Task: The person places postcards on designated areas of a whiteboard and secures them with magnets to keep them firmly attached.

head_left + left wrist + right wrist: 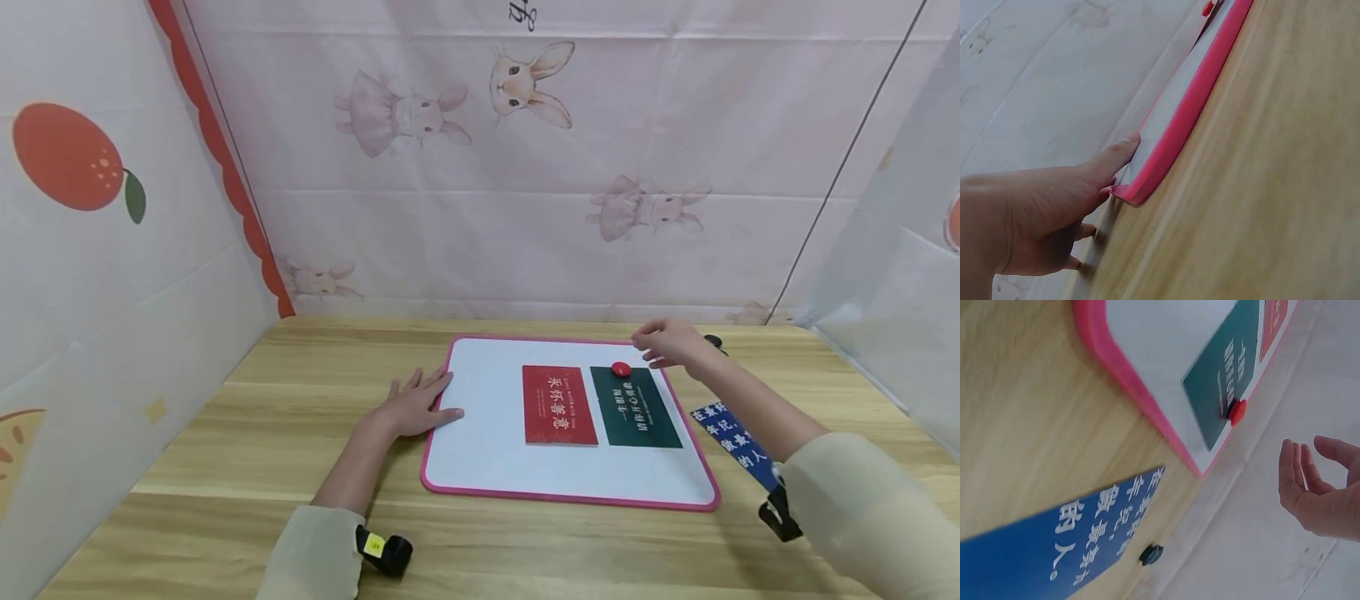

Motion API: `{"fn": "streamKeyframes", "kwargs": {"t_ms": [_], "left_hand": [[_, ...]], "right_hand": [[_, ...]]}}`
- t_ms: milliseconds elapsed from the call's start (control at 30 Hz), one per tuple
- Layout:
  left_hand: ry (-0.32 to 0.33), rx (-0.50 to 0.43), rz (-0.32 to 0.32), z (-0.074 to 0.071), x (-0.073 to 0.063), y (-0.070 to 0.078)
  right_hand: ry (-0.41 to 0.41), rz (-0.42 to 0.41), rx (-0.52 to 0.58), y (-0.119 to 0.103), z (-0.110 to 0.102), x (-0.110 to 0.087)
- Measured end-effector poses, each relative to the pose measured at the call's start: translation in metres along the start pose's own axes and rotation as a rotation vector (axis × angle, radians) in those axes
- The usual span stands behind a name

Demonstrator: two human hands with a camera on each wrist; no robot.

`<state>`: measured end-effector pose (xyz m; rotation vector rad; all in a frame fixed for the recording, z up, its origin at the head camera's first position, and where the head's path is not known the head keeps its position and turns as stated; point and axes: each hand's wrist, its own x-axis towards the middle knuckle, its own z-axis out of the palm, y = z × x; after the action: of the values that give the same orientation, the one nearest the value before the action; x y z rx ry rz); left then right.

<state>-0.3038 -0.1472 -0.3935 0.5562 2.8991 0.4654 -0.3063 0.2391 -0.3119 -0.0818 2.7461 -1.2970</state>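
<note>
A whiteboard with a pink frame (480,467) lies flat on the wooden table. On it are a red card (551,417) and, to the right, a dark green card (637,425) with white writing. A round red magnet (621,369) sits on the green card's far edge. My left hand (412,408) rests at the board's left edge, thumb on the white surface (1166,115) and other fingers spread toward the table. Above the board's far right corner hovers my right hand (1329,487), its fingers loosely bent and holding nothing, apart from the red magnet.
A blue card (1066,544) with white writing lies right of the board, partly hidden by the right arm in the head view. Near it is a round black magnet-like piece (1150,554). Printed cloth walls (487,250) stand behind the table and at both sides.
</note>
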Motion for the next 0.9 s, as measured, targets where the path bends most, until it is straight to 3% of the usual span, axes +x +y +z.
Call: {"fn": "streamKeyframes", "kwargs": {"t_ms": [267,600,900], "left_hand": [[0.001,0.0,-0.002,-0.001,-0.001,0.001],[0.0,-0.01,-0.001,-0.001,-0.002,0.001],[0.002,-0.012,0.006,0.001,0.0,0.0]], "right_hand": [[0.095,-0.008,-0.106,0.018,-0.025,0.005],[0.227,-0.098,-0.512,0.044,-0.057,0.007],[0.255,-0.054,-0.617,0.073,-0.071,0.011]]}}
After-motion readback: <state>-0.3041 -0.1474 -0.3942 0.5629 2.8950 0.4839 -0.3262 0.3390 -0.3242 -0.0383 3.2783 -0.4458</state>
